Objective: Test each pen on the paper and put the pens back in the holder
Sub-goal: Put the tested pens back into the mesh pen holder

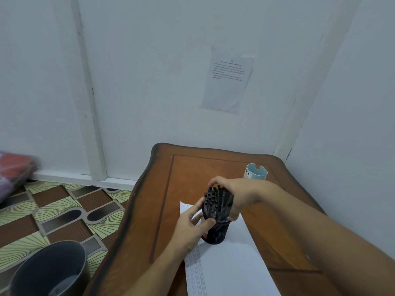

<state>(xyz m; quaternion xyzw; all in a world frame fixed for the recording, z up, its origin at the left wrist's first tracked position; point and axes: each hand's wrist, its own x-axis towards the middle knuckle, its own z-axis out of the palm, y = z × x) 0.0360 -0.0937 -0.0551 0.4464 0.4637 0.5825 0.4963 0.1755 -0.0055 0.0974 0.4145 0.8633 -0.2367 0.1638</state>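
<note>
Black cylindrical holder (215, 232), crammed with dark-capped pens (214, 199), over white paper (233, 265)

White walls (149, 82) meet a patterned floor (53, 210) beside a brown wooden table (192, 171)

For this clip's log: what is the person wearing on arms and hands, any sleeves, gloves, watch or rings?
Nothing shows. The left hand and right hand are ungloved, with no rings seen on the fingers. The left forearm and right forearm are bare to the frame edge: no sleeves, watch, bracelet or markings in view.
</note>
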